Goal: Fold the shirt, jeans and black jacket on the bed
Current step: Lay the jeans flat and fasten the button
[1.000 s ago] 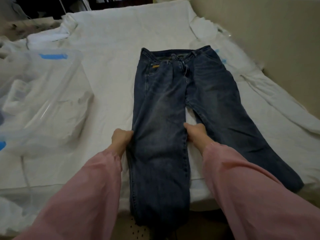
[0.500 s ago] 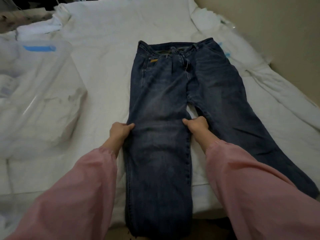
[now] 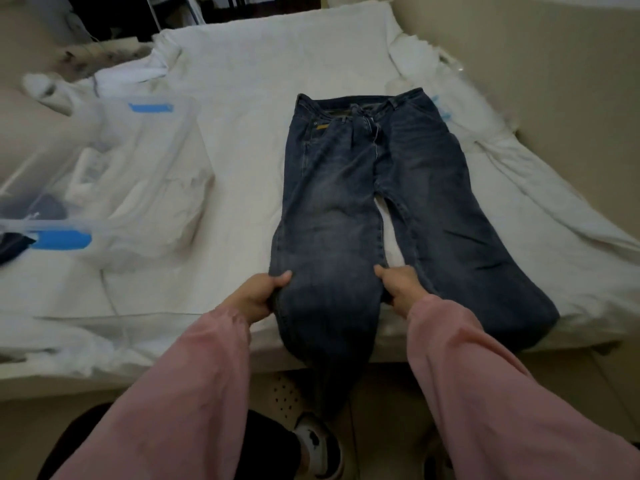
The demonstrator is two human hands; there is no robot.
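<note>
The jeans (image 3: 349, 188) lie flat on the bed (image 3: 242, 98), waist on the far side, one leg hanging over the near edge. The left grip (image 3: 261, 296) pinches the outer seam of this leg and the right grip (image 3: 398, 285) holds its inner seam. A clear box (image 3: 138, 174) stands at the left.

1 wide-angle view, worn on the person's head at the near edge of the bed (image 3: 242, 81), faces forward and down. It sits close above both pink sleeves (image 3: 194, 393), is centred on the jeans (image 3: 332, 202), and reaches the far bed end, the right wall (image 3: 554, 64) and the near floor (image 3: 381, 393).
</note>
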